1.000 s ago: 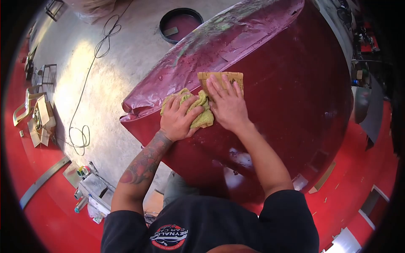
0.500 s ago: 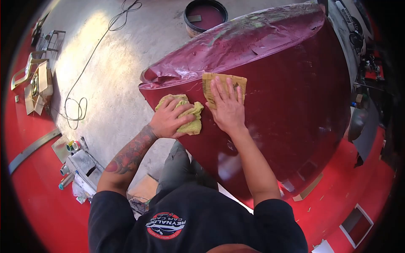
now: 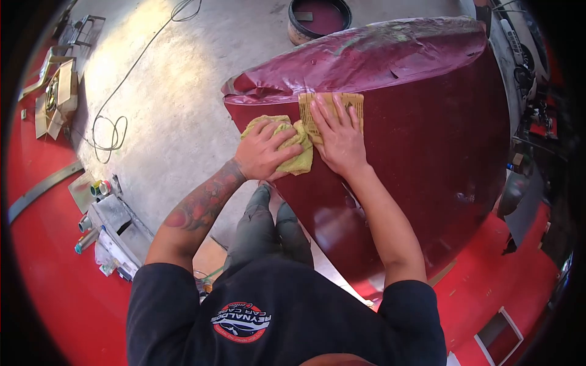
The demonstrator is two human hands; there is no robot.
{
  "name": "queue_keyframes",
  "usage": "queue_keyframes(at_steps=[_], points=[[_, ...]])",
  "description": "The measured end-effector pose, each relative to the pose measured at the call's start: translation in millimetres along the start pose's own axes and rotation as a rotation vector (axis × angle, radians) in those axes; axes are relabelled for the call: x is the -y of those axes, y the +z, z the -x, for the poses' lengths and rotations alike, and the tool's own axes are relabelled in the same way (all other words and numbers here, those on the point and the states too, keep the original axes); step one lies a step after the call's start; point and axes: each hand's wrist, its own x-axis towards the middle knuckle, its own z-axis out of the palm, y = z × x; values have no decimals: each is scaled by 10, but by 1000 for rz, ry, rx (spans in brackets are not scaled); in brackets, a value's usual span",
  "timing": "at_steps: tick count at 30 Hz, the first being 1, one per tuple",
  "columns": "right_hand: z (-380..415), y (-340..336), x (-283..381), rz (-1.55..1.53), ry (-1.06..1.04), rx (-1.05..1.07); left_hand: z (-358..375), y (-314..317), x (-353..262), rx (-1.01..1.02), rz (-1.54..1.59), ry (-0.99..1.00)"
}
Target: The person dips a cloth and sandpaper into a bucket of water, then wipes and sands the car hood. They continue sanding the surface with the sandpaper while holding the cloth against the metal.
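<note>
On panel [image 3: 421, 165]: sandpaper [image 3: 309, 116] under R hand [image 3: 340, 141].

The only view is looking from the wearer's head, facing forward and steeply down past the dark shirt [image 3: 284, 311] and both forearms. Its round, wide frame is taking in the nearby red panel [image 3: 427, 158] and the floor [image 3: 177, 79] beyond.

Glossy dark-red panel [image 3: 427, 165], crinkled shiny plastic sheeting [image 3: 354, 58], nubby yellow cloth [image 3: 300, 160], matt brown paper [image 3: 308, 113].
</note>
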Motion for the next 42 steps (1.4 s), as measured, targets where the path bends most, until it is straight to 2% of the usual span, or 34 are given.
queue_keyframes(at_steps=[2, 3, 8, 11, 13, 14, 15, 16, 18, 20, 22, 24, 26, 28, 29, 30, 32, 34, 37, 38, 39, 40, 42], points=[[94, 19, -80, -13, -46, -15, -32, -44, 4, 54, 2, -41], [284, -7, -130, -1, -30, 42, -11, -29, 21, 58, 18, -18], [1869, -69, -219, 137, 57, 328, 6, 5, 46, 1, 93, -37], [1391, -79, -116, 99, 73, 288, -3, 14, 53, -4, 96, -35], [588, -78, 44, 1, 9, 159, 15, -1, 46, -10, 126, -65], [243, -1, 97, 24, -44, 100, 26, 10, 40, -3, 126, -63], [-1, 184, 125, 229, -92, 32, 35, 25, 37, -33, 135, -94], [-67, 140, 62, 225, -81, 27, 27, 32, 41, -63, 145, -121], [-61, 3, -118, 26, -186, 103, 25, 35, 24, -67, 141, -119], [183, -56, -625, 133, 12, 81, -1, 16, 36, -35, 113, -115], [368, -63, -1472, 196, 336, -53, -10, 28, 32, -38, 106, -118], [469, -14, -2144, 90, 587, -200, -16, 46, -5, -43, 99, -115], [186, 91, -1769, 226, 778, -155, -24, 38, 7, -36, 83, -123], [58, 181, -799, 219, 582, -194, -31, 24, -13, -33, 76, -123], [86, 202, -266, 147, 485, -149, -49, 11, 1, -34, 63, -128], [145, 151, 225, 129, 416, 42, -49, 0, 2, -37, 64, -116], [324, 277, 410, 112, 281, 79, -53, -8, 28, -23, 77, -97], [344, 163, -22, 17, 247, 12, -79, -15, 10, -15, 51, -91], [205, 19, -1288, 194, 520, -179, -92, 12, 17, -40, 44, -82], [163, -13, -1778, 163, 607, -220, -95, 13, 12, -53, 50, -84], [162, 21, -2194, 176, 612, -254, -95, 10, 11, -66, 54, -87], [55, -47, -2141, 181, 697, -202, -85, 4, -3, -65, 55, -87], [-40, 58, -1530, 226, 756, -201, -104, -27, -1, -32, 52, -103]])
